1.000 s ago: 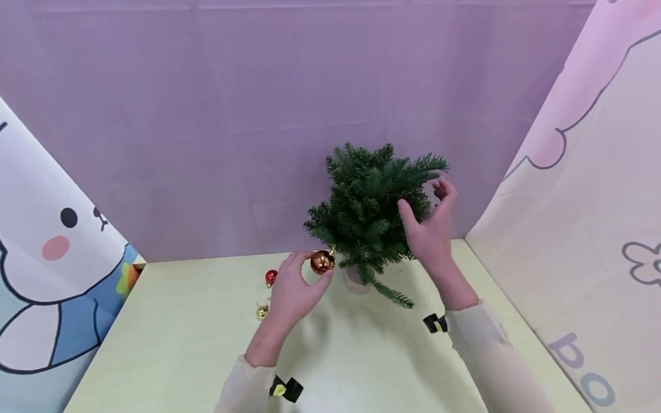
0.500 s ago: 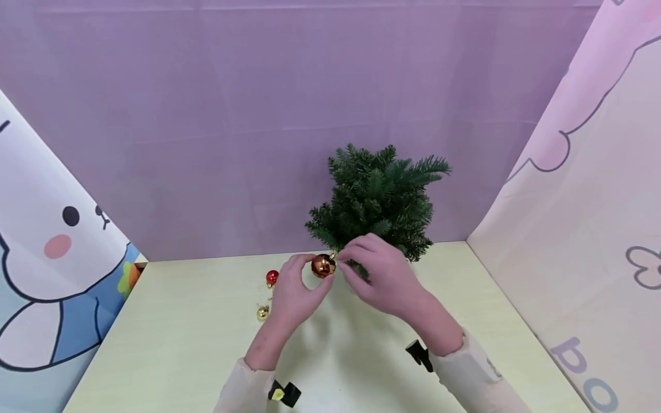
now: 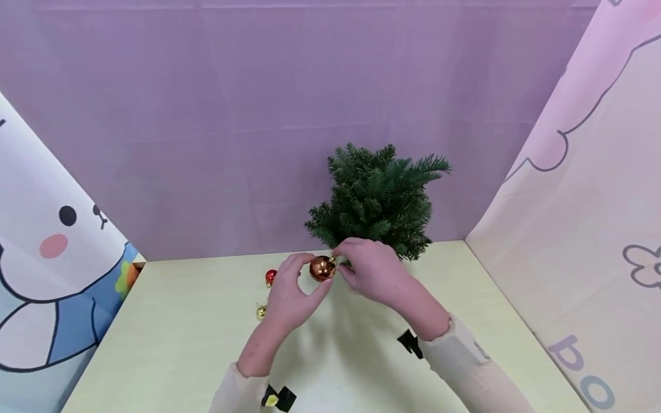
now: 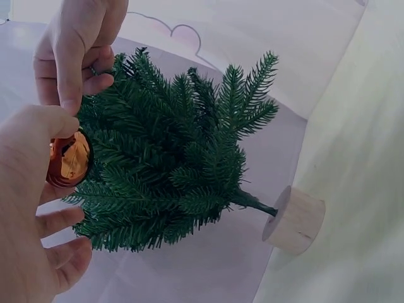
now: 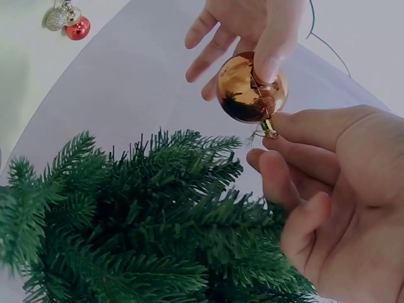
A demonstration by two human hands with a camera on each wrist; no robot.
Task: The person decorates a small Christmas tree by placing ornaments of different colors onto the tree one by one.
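Thumb and fingers of my left hand [image 3: 290, 295] grip a shiny copper Christmas bauble [image 3: 322, 268] by its round sides. My right hand [image 3: 376, 272] pinches the small gold cap [image 5: 269, 126] of the same bauble; a thin string shows beside the cap in the right wrist view. Just behind both hands stands a small green artificial Christmas tree [image 3: 379, 195]. Its round wooden base [image 4: 297, 221] shows in the left wrist view but is hidden by my right hand in the head view. The bauble is apart from the table.
A red bauble [image 3: 271, 277] and a gold bauble [image 3: 260, 312] lie on the pale table [image 3: 170, 338], left of my left hand. A silvery glitter bauble [image 5: 55, 19] lies near them in the right wrist view. A purple cloth backdrop [image 3: 206, 143] hangs behind the tree.
My right hand has come down from the tree's right side to the bauble and now pinches its cap. My left hand keeps its grip, almost in place.
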